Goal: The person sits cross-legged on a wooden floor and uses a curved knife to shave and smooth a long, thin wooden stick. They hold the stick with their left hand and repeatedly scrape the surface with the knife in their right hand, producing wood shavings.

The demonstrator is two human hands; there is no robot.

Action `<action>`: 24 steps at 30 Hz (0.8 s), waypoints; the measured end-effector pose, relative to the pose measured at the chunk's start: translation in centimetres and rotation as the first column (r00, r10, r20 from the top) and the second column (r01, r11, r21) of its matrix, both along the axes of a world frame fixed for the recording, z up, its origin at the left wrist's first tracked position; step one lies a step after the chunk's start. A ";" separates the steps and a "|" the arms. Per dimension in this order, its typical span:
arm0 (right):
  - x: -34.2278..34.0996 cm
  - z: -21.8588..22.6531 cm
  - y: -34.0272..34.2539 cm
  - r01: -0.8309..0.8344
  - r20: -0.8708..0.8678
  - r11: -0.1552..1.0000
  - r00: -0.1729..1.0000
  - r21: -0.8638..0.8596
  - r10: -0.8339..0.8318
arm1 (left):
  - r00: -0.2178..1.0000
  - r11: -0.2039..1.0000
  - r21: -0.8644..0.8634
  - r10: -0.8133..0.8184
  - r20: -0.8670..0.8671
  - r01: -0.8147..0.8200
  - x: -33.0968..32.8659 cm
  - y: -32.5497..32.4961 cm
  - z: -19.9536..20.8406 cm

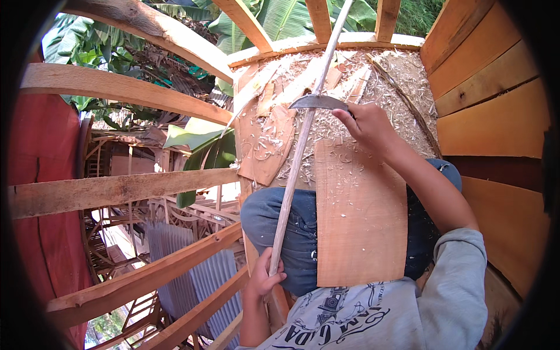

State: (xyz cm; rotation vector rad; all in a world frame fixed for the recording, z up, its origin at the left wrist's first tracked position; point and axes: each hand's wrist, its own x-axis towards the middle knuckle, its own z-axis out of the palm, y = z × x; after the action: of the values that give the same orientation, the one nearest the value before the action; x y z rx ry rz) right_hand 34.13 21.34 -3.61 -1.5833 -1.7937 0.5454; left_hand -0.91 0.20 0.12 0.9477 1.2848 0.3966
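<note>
Wooden stick [297, 151] is gripped at its near end by left hand [265, 277]; long axis runs up and away over lap. Curved blade [318, 102] is clenched in right hand [367, 123], laid across stick mid-length. Board [359, 216] rests on knees.

- Wood shavings [373, 87] spread over the floor.
- Bare timber frame rails [116, 189] at left.
- Banana leaves [198, 149] beyond them.
- Plank wall [496, 116] at right.

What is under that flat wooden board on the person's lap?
The flat wooden board rests on the person's knees in blue jeans, visible at its left and upper right. The legs directly beneath are covered.
</note>
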 end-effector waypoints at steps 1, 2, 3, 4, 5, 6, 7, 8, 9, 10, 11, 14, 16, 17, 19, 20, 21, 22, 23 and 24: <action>-0.6 0.4 -0.6 -0.082 0.052 0.996 0.995 0.028 0.081 | 1.000 1.000 0.000 -0.005 -0.010 0.005 0.0 0.2 -0.1; -1.4 1.2 -1.5 -0.164 0.106 0.985 0.982 0.051 0.158 | 1.000 1.000 0.006 -0.007 0.006 0.007 -0.3 0.2 -0.2; -2.2 1.6 -2.4 -0.247 0.163 0.967 0.958 0.068 0.234 | 1.000 1.000 0.009 -0.007 0.023 0.007 -0.5 0.0 -0.4; -3.3 1.5 -3.3 -0.357 0.219 0.923 0.921 0.144 0.322 | 0.999 1.000 0.003 -0.011 0.044 0.011 -0.7 -0.2 -0.6; -3.4 1.5 -3.2 -0.450 0.256 0.880 0.878 0.151 0.405 | 0.999 1.000 -0.010 -0.001 0.047 0.002 -0.7 -0.3 -0.6; -3.3 1.4 -3.0 -0.536 0.292 0.830 0.827 0.152 0.481 | 0.999 1.000 -0.026 0.005 0.050 -0.004 -0.9 -0.4 -0.6; -2.7 1.2 -1.8 -0.307 0.057 0.950 0.951 0.061 0.304 | 0.998 0.999 -0.034 0.011 0.055 -0.010 -0.9 -0.2 -0.5; -1.6 0.8 -0.1 -0.080 -0.154 0.993 0.986 -0.086 0.066 | 0.998 0.999 -0.040 0.010 0.057 -0.007 -0.7 0.0 -0.3; 0.3 1.4 1.2 -0.083 0.010 0.997 0.997 0.007 0.083 | 0.998 0.999 -0.039 0.014 0.055 -0.012 -0.4 0.4 0.1; 0.9 1.0 1.4 -0.087 0.025 0.995 0.996 -0.040 0.088 | 0.998 0.999 -0.039 0.019 0.052 -0.017 -0.2 0.5 0.3; 0.3 0.7 0.9 -0.062 -0.039 0.995 0.997 -0.072 0.059 | 0.998 0.999 -0.036 0.022 0.055 -0.020 -0.2 0.3 0.2; -1.9 1.2 -2.1 -0.300 0.164 0.951 0.944 0.071 0.286 | 0.997 1.000 -0.028 0.015 0.070 -0.013 -0.7 0.0 -0.7; -2.9 1.5 -2.8 -0.561 0.335 0.809 0.806 0.175 0.487 | 0.995 0.999 -0.042 0.012 0.099 -0.008 -1.2 -0.2 -0.9; -2.4 0.7 -2.2 -0.533 0.331 0.819 0.828 0.214 0.452 | 0.994 0.999 -0.045 0.014 0.105 -0.009 -1.1 -0.2 -1.0; -1.2 -1.1 -0.2 -0.232 0.089 0.957 0.972 0.173 0.219 | 0.994 0.999 -0.045 0.026 0.109 -0.021 -1.2 -0.2 -0.9; 0.3 -1.1 1.3 -0.029 0.111 0.993 0.994 0.114 0.017 | 0.995 0.999 -0.044 0.030 0.100 -0.026 -0.9 0.0 -0.6; 0.9 -1.0 1.5 0.013 0.066 1.000 0.998 0.011 -0.014 | 0.996 0.999 -0.043 0.036 0.086 -0.032 -0.4 0.2 -0.2; 1.2 -0.9 1.7 0.050 0.025 0.994 0.999 -0.093 -0.048 | 0.996 0.998 -0.042 0.043 0.072 -0.040 -0.1 0.3 0.1; 0.8 -0.8 1.3 0.010 -0.026 0.997 1.000 -0.070 -0.012 | 0.996 0.998 -0.048 0.048 0.073 -0.044 -0.3 0.2 0.1; 0.2 -0.3 0.4 -0.025 -0.073 0.999 0.997 -0.043 0.022 | 0.996 0.998 -0.052 0.048 0.077 -0.044 -0.3 0.2 0.0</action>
State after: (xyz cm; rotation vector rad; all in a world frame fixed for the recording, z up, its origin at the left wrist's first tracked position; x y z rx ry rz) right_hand 34.37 21.71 -3.86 -1.5538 -1.7585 0.6498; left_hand -1.26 0.36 0.08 0.8535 1.2413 0.4314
